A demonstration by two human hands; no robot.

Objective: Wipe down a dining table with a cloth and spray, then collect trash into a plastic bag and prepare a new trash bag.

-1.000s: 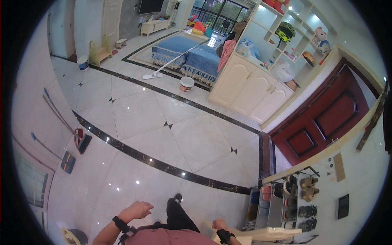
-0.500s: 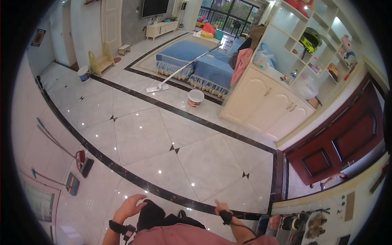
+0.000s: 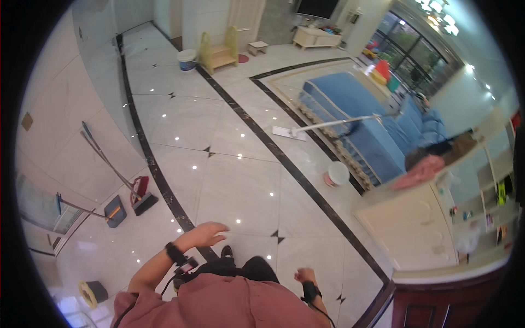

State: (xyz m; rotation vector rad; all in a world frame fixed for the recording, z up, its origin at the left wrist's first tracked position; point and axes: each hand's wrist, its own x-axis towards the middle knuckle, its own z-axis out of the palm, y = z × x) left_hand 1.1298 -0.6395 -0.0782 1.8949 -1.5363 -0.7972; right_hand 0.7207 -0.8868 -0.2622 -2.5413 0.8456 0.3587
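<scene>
My left hand (image 3: 206,235) is held out in front of my body, fingers stretched and thumb apart, with nothing in it. Lower on the right, my right hand (image 3: 305,274) hangs empty over the floor, its fingers loosely bent and partly blurred. Both wrists carry black bands. Neither hand touches anything. Farther ahead, a flat mop (image 3: 290,133) lies with its white head on the tiles and its pole leaning on a blue-covered sofa (image 3: 377,150). A white-lidded bucket (image 3: 338,174) stands near that sofa.
Along the left wall lean a broom (image 3: 144,203) and a dustpan (image 3: 115,212). Another bucket (image 3: 187,59) stands beside a yellow-sided step stool (image 3: 220,54) at the back. A cream cabinet (image 3: 410,227) and a dark red door (image 3: 443,306) are at the right.
My view has swung left, so the room has shifted right and tilted. The left hand now reaches forward with fingers extended. One shoe shows ahead of my body.
</scene>
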